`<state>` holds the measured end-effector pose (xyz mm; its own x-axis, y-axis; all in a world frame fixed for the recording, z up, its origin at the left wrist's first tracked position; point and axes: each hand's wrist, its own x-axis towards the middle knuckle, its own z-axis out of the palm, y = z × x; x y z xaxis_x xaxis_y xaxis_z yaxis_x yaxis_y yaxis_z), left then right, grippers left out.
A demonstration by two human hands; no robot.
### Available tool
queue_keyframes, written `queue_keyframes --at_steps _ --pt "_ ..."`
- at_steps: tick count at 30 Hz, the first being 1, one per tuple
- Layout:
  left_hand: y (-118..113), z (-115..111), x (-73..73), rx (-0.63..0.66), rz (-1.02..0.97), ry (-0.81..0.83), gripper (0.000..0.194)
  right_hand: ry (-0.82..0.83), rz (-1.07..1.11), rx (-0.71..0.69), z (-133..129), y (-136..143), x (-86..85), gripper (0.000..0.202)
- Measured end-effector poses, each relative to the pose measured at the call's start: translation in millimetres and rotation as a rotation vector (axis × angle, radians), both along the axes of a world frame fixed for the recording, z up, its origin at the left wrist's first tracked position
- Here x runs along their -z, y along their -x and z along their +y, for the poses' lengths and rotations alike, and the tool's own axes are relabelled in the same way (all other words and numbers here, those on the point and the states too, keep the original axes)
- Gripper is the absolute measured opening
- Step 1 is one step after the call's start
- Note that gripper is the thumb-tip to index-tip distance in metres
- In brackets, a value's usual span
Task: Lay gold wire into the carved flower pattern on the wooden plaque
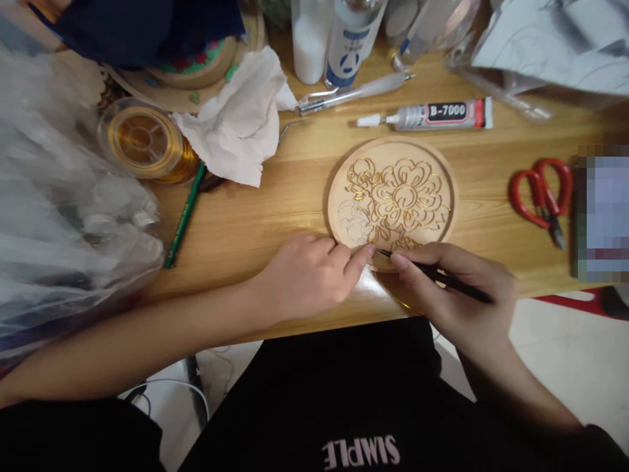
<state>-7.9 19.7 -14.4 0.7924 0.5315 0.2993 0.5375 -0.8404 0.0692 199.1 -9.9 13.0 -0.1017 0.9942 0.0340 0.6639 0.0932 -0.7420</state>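
A round wooden plate (335, 196) with a raised rim lies on the table, bearing a flower design outlined in gold wire (403, 196). Its lower-left part shows drawn lines without wire. My right hand (472, 295) grips black tweezers (449, 280), whose tips point left at the plate's near edge. Curled at the lower-left rim, my left hand (312, 272) has its fingertips just beside the tweezer tips. What those fingertips pinch, if anything, is too small to make out. A loose length of gold wire curves down below the plate, between my hands.
Beyond the plate lies a B-7000 glue tube (442, 115). Red-handled cutters (545, 196) are to the right. On the left are a gold wire spool (145, 141), crumpled tissue (240, 118), a green pencil (184, 219) and clear plastic bags (63, 216). Bottles (348, 46) stand behind.
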Motion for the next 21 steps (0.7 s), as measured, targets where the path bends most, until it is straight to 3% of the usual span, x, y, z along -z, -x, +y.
queue_keyframes --at_steps 9,21 --pt "-1 0 -0.6 0.009 0.013 -0.012 0.026 0.008 0.074 -0.050 4 -7 4.3 0.009" --pt "-1 2 -0.1 0.026 0.013 -0.011 0.026 -0.076 0.033 -0.248 11 -18 5.1 0.019"
